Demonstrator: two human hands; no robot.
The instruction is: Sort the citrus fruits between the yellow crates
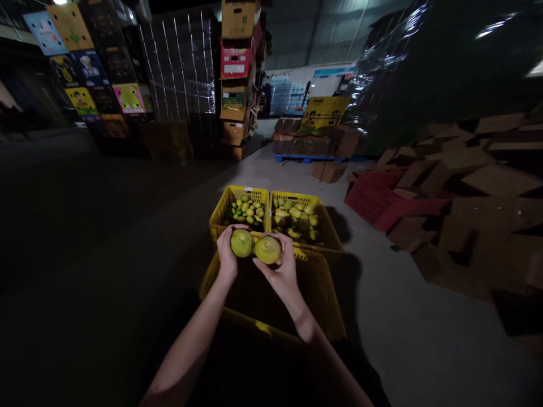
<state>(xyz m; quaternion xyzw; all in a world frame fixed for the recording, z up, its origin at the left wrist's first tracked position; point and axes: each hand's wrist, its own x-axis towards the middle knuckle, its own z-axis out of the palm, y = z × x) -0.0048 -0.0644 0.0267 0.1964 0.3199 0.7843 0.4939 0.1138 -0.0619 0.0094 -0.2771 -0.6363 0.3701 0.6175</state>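
My left grip (227,252) grasps a green fruit (242,243), my right grip (287,267) a yellower fruit (267,250); loosening could drop either.

Plastic wrap (384,59) glares amid dimness and deep shadow.

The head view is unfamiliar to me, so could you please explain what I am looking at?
There is no robot here: a camera on a person's head looks forward and down at two bare hands. The left hand holds a greener round fruit; the right hand holds a yellower fruit. Below them is a near yellow crate, its inside too dark to read. Beyond, the left crate and right crate hold more fruit. Cardboard lies piled at right.
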